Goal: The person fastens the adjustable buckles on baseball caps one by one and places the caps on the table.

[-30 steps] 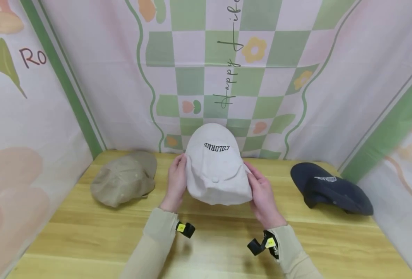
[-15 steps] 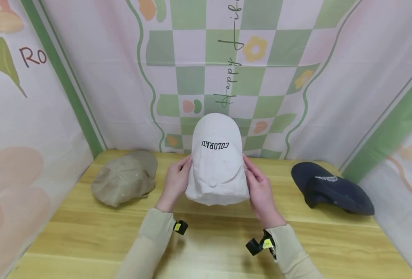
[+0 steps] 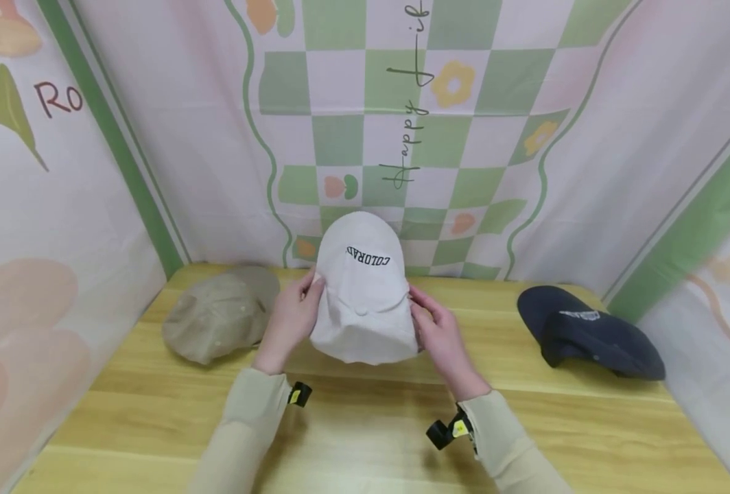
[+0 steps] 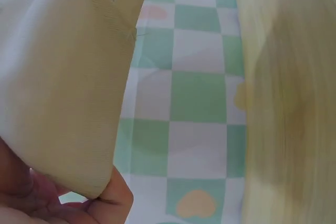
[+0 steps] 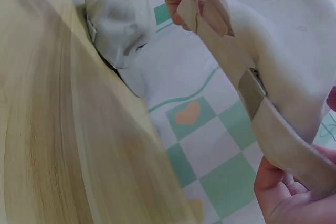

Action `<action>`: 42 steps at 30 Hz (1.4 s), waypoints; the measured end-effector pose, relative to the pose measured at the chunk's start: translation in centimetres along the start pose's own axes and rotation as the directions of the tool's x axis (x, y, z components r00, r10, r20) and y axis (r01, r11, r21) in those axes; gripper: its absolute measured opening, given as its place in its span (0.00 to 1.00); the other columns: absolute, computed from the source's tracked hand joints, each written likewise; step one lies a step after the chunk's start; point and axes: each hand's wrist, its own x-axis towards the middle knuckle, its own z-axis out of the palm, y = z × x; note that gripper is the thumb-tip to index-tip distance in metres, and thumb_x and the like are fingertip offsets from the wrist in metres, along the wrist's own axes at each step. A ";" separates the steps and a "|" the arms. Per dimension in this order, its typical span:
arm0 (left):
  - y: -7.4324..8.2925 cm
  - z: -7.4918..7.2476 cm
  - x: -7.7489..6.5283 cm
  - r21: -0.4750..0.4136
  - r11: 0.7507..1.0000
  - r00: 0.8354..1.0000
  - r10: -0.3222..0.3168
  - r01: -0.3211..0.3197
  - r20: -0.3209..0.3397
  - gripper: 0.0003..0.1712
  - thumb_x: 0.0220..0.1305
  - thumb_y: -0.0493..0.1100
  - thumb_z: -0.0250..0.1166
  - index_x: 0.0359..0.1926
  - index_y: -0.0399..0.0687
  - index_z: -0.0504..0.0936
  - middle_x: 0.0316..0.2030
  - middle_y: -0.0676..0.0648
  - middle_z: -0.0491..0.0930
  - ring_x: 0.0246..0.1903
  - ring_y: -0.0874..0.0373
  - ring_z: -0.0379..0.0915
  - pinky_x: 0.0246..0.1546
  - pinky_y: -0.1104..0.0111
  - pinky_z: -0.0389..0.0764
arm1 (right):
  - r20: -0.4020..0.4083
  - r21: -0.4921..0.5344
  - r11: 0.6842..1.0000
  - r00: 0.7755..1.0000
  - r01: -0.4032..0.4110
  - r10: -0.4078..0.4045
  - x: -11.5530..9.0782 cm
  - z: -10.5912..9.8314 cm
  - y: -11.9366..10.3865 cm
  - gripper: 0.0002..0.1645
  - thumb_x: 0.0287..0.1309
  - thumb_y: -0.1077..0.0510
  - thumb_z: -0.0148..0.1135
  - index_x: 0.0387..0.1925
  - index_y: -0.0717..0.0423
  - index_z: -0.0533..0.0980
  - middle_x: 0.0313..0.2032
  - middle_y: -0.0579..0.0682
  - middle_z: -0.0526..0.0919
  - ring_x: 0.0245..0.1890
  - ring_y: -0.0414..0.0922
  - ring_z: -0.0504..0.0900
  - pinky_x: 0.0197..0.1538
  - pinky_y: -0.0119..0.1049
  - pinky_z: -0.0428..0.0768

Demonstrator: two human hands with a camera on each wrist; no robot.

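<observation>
A white baseball cap [image 3: 365, 295] with dark lettering is held up over the middle of the table, its brim pointing toward the back wall. My left hand [image 3: 291, 312] grips its left side, thumb on the outer face. On the opposite side my right hand [image 3: 442, 336] pinches the cap's edge. The right wrist view shows the back strap with a metal buckle [image 5: 252, 93] and the fingers [image 5: 273, 182] curled around the strap's end. In the left wrist view the fingers [image 4: 118, 192] wrap under the cap's fabric edge [image 4: 79, 129].
A beige cap [image 3: 217, 319] lies on the wooden table [image 3: 365, 439] at the left, close beside my left hand. Farther right rests a navy cap [image 3: 593, 336]. A checkered cloth backdrop [image 3: 383, 137] rises along the table's rear edge.
Both hands have carried the white cap to the left. The cap first tipped up, its brim rising, then came down slightly. The beige and navy caps stay where they were.
</observation>
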 end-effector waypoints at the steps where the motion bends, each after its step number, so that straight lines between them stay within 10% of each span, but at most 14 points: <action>1: 0.0 -0.3 0.0 0.011 1.000 1.000 0.005 -0.005 0.001 0.27 0.80 0.51 0.51 0.72 0.45 0.70 0.66 0.38 0.73 0.63 0.43 0.71 0.65 0.51 0.70 | 0.005 -0.009 1.000 1.000 -0.005 0.005 0.1 0.2 0.0 0.25 0.77 0.56 0.52 0.71 0.56 0.70 0.68 0.54 0.73 0.54 0.49 0.77 0.47 0.33 0.79; 23: -4.3 -5.0 0.9 0.011 0.991 0.990 -0.135 0.136 -0.036 0.24 0.79 0.53 0.54 0.60 0.42 0.84 0.57 0.39 0.81 0.59 0.42 0.75 0.62 0.51 0.73 | 0.139 0.083 0.990 0.985 -0.117 0.105 1.8 3.0 0.7 0.27 0.72 0.50 0.61 0.65 0.62 0.75 0.60 0.61 0.79 0.51 0.53 0.82 0.47 0.42 0.85; 42: -7.5 -4.7 1.2 0.083 0.961 0.963 -0.268 0.265 0.022 0.26 0.78 0.52 0.52 0.62 0.39 0.81 0.61 0.36 0.77 0.63 0.38 0.70 0.65 0.48 0.69 | 0.246 0.012 0.981 0.951 -0.195 0.186 2.6 4.8 4.0 0.31 0.72 0.48 0.58 0.65 0.67 0.73 0.60 0.64 0.78 0.48 0.52 0.84 0.47 0.42 0.85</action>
